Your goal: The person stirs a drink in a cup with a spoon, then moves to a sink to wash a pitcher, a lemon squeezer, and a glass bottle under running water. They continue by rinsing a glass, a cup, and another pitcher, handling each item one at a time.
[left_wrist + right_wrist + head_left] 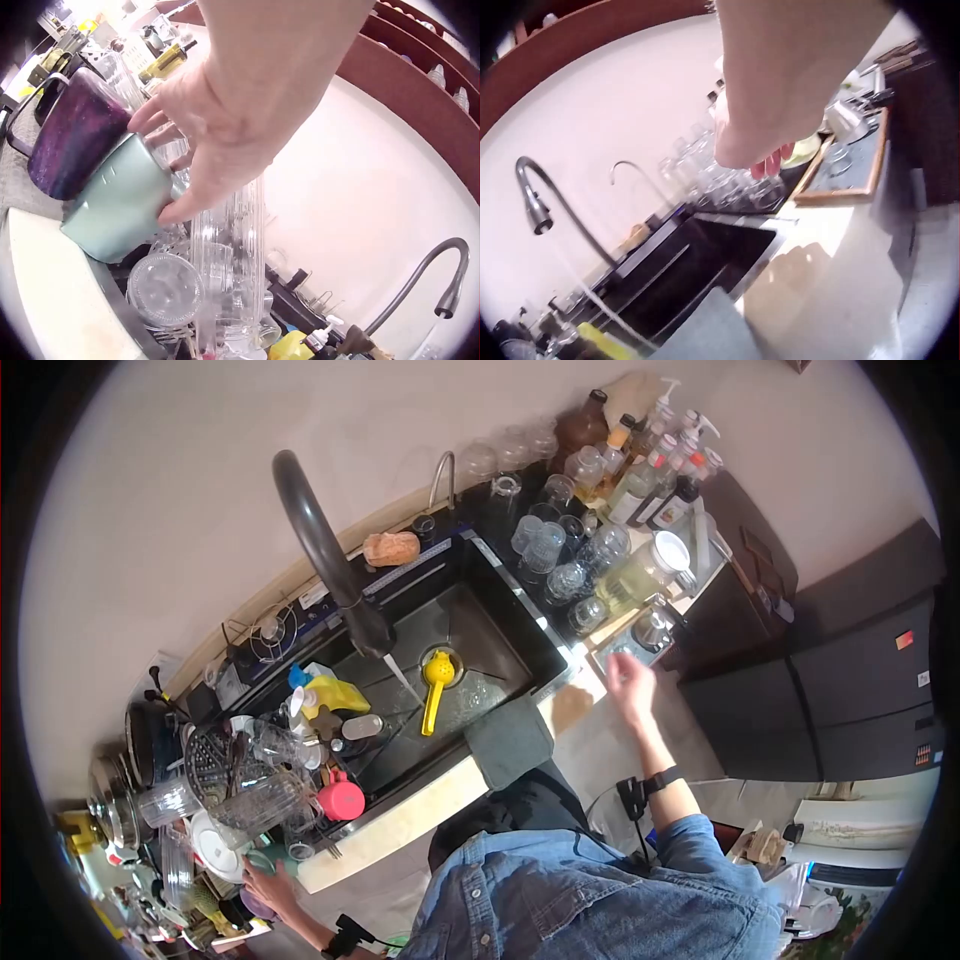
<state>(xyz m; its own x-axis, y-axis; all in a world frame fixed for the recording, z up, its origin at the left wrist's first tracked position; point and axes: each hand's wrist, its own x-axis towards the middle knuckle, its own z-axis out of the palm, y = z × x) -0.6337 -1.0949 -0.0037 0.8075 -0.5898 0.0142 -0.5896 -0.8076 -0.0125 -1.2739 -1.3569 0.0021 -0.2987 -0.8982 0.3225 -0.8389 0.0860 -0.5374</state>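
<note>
My left hand [225,135] has its thumb and fingers around the end of a smooth pale green container [124,199], at the left end of the counter. Right beside that container is a dark purple mug [79,135] with a handle. In the head view the left hand [272,890] is at the lower left, partly over the green container [262,860]. My right hand [632,685] hangs in the air at the right, near a wood-edged tray [840,196], its fingers loosely bent and holding nothing.
Water runs from the black faucet [320,540] into the dark sink [480,610], where a yellow citrus squeezer [437,680] lies. A grey cloth [510,745] drapes over the front edge. Clear glasses [545,548] and a pitcher [640,575] crowd the right; a red mug [341,798] stands left.
</note>
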